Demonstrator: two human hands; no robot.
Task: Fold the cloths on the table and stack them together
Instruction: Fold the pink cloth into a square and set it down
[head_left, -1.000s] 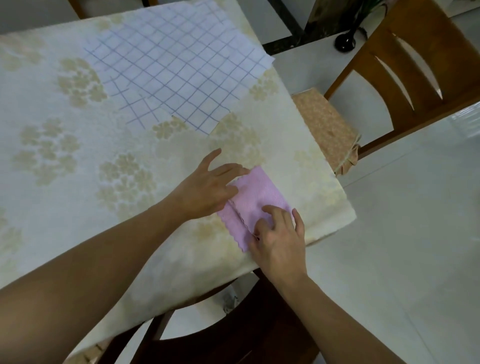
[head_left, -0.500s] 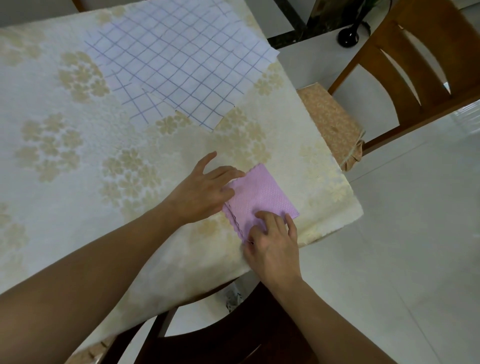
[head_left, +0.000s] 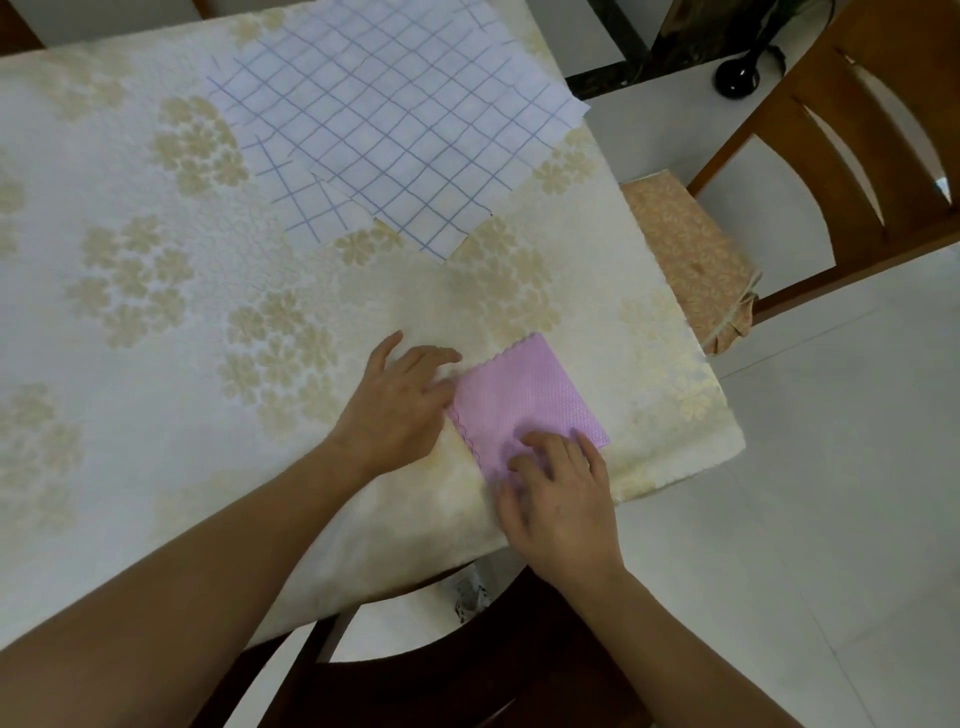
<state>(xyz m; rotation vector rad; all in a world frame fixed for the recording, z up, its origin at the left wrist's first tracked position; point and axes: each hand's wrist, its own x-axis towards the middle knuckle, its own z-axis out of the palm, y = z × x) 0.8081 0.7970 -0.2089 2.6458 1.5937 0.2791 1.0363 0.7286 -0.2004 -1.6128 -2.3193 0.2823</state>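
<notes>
Pink waffle-textured cloth, already folded small, lies near the tabletop corner; we judge it light, limp and prone to slide, best pinched at its scalloped edge. Our left hand rests flat beside it, touching that edge, the right hand presses fingers on its near corner. The checked cloths farther back overlap, so we cannot count their layers.
</notes>
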